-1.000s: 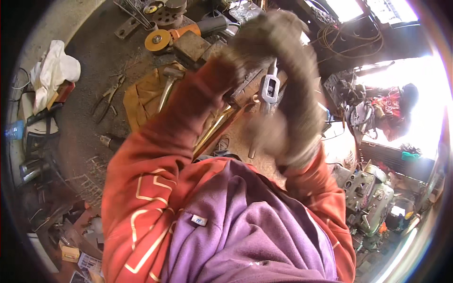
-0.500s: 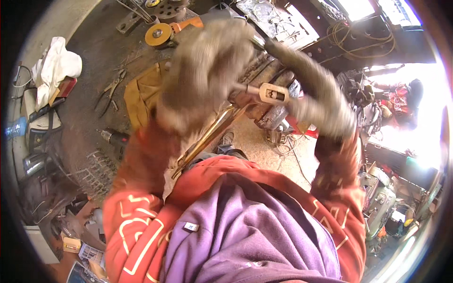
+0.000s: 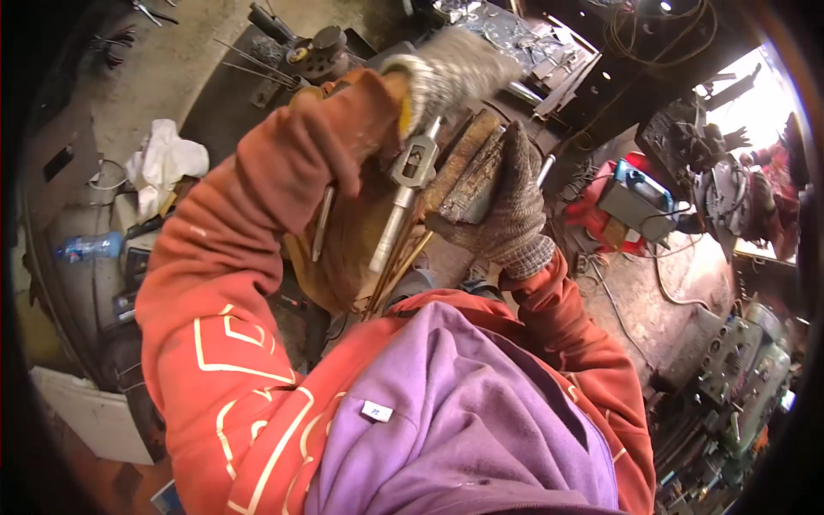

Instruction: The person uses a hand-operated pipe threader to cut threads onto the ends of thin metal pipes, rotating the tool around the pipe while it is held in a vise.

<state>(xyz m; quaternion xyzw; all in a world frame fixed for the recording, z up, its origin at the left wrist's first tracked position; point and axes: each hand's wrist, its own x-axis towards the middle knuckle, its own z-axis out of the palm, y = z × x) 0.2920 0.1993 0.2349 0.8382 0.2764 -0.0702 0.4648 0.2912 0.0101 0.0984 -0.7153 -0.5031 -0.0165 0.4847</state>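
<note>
A steel tap wrench (image 3: 415, 163) with a slotted middle and a long handle lies lengthwise beside a rusty vise (image 3: 472, 176). My left hand (image 3: 455, 73), in a knitted work glove, is at the wrench's far end. Motion smears its fingers, so whether it grips the handle is unclear. My right hand (image 3: 512, 215), gloved too, lies against the right side of the vise. Its fingers stretch away from me along the jaw and its thumb reaches across the near end; it is open. Whatever the wrench turns is hidden.
A metal-littered bench (image 3: 528, 51) stands at the far side. Right are a grey-and-blue machine (image 3: 635, 202) on red, with trailing cables, and a green machine (image 3: 742, 369). A white cloth (image 3: 167, 159) and a plastic bottle (image 3: 90, 247) lie left.
The tap wrench has swung from crosswise to lengthwise. My right hand has left its handle and come to the vise. My left hand has moved farther away and to the right.
</note>
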